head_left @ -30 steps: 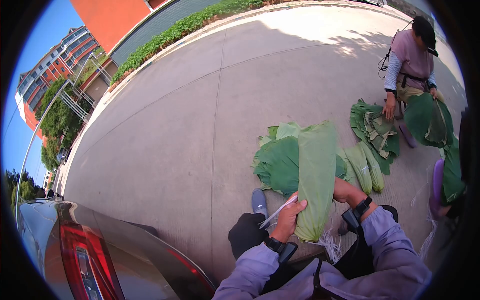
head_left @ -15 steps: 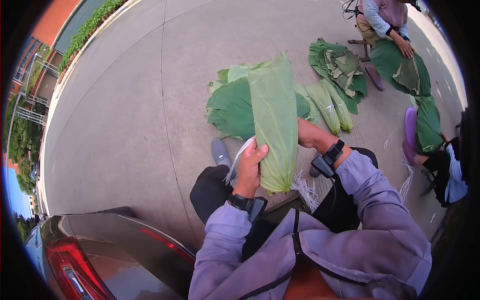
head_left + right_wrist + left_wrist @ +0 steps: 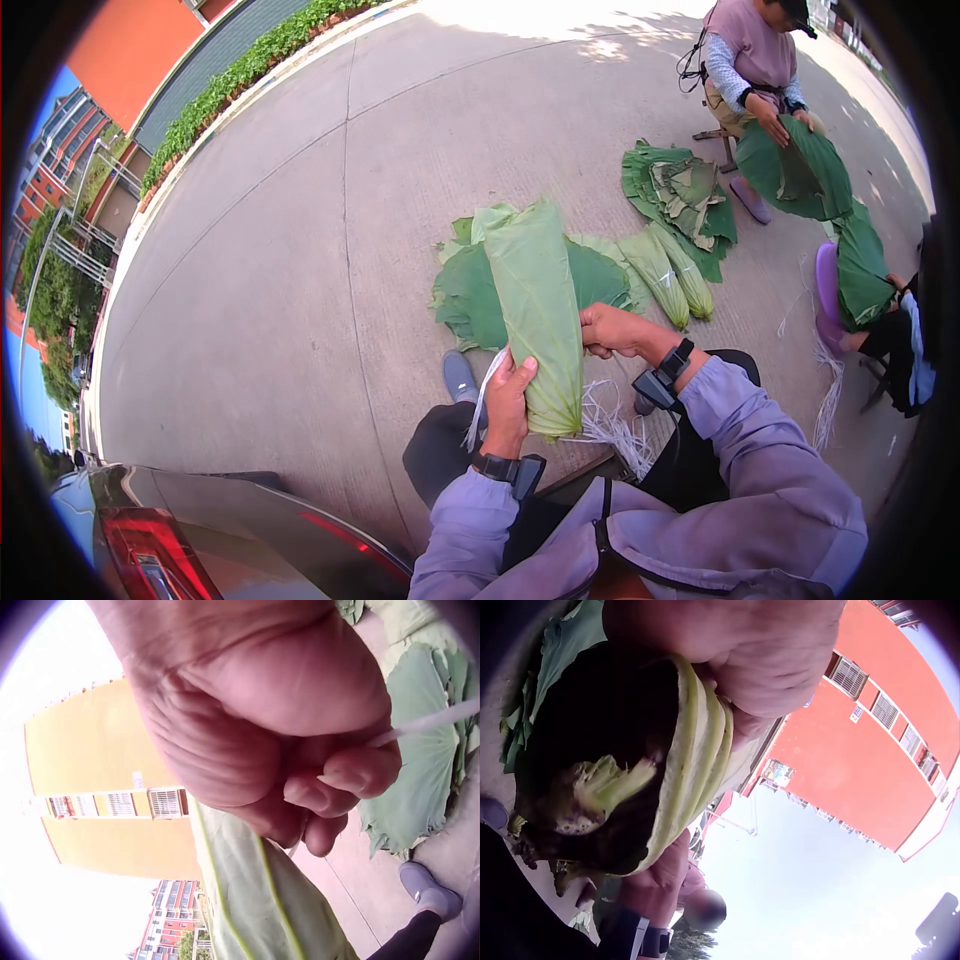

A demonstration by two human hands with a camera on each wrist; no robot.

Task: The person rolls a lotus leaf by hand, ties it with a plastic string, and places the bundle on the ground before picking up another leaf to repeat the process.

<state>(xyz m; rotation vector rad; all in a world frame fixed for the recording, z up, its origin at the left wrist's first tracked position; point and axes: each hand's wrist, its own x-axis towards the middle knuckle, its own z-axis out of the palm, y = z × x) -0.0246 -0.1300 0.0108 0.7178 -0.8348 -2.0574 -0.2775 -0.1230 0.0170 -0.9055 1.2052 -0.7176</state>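
Observation:
A long folded bundle of lotus leaves (image 3: 538,310) stands nearly upright in front of me, its gathered stem end at the bottom. My left hand (image 3: 508,405) grips its left side low down, thumb across the front. A white strip of string (image 3: 483,400) hangs beside that hand. Just off the bundle's right edge is my right hand (image 3: 618,332), fingers curled. The right wrist view shows those fingers pinching a white string (image 3: 439,720) drawn taut. In the left wrist view the hollow stem end (image 3: 615,787) of the bundle faces the camera.
Flat lotus leaves (image 3: 470,290) lie on the pavement behind the bundle. Tied bundles (image 3: 655,265) and a leaf stack (image 3: 680,195) lie to the right. Loose white strings (image 3: 620,430) are by my knees. Another person (image 3: 755,60) handles leaves; a car (image 3: 240,530) stands left.
My right hand has come out from behind the bundle to its right side, fingers now curled. The left hand keeps its hold. The head view has tilted and shifted.

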